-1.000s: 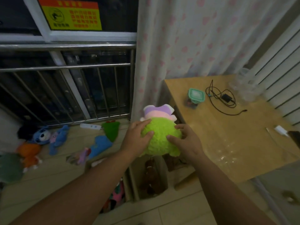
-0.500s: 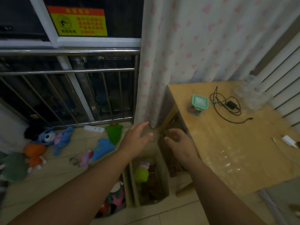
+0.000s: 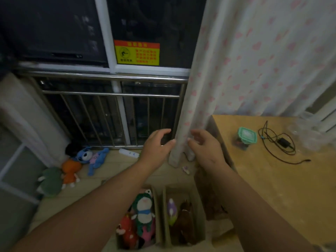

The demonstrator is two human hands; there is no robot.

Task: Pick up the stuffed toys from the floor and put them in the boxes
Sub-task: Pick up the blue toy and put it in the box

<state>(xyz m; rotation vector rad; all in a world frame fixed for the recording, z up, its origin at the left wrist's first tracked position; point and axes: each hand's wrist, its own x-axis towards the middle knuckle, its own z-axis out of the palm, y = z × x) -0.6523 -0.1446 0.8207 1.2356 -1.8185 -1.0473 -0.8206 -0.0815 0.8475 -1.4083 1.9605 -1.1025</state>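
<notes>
Hands: my left hand [image 3: 156, 144] and right hand [image 3: 205, 148] both empty, fingers spread, raised over the boxes [image 3: 161, 215]. Green toy [image 3: 171, 211], held a second ago, now lies in the right box. Toys [image 3: 72, 166] remaining on floor: four, by the railing.

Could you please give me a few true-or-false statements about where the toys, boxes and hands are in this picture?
1. Both hands, left and right, are empty. True.
2. The blue plush toy lies in a box. False: it lies on the floor by the railing.
3. The two cardboard boxes stand side by side with toys inside. True.
4. The green-lidded container sits on the floor. False: it sits on the wooden table.
</notes>
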